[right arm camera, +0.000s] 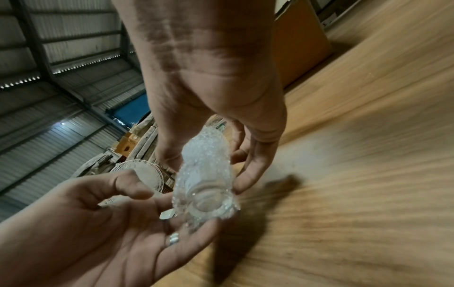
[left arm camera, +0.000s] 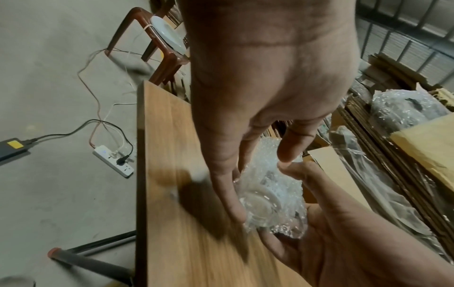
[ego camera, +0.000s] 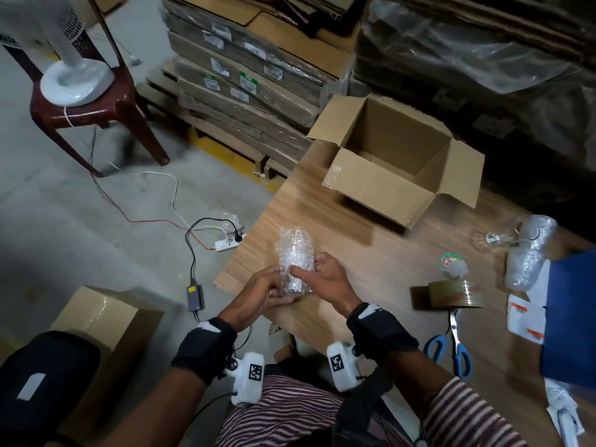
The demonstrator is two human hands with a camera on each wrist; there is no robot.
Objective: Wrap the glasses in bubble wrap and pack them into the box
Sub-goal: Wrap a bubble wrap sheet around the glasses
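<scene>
On the far left a white fan base [ego camera: 77, 83] sits on a dark red chair [ego camera: 96, 108]. Wires and a white power strip [ego camera: 227, 244] lie on the floor next to the wood table [ego camera: 371, 262].

The L hand [ego camera: 259, 290] and R hand [ego camera: 324, 279] are close together, both up over the near left corner of the table. Between them is a glass w/ bubble wrap [ego camera: 295, 259] round it. L hand is cupped under the bottom end, fingers curled round it. R hand grips the side, thumb on top. In the wrist views the bare round glass end [right arm camera: 209, 203] pokes out of the wrap.

Further back & right, the open box [ego camera: 400, 162] stands on the table w/ flaps up, well apart from the hands.

On the right: a roll of brown tape [ego camera: 456, 293], blue scissors [ego camera: 451, 346] just by it, and another wrapped bundle [ego camera: 529, 253] near the table edge. A bare glass [ego camera: 493, 238] lies beside that bundle.
</scene>
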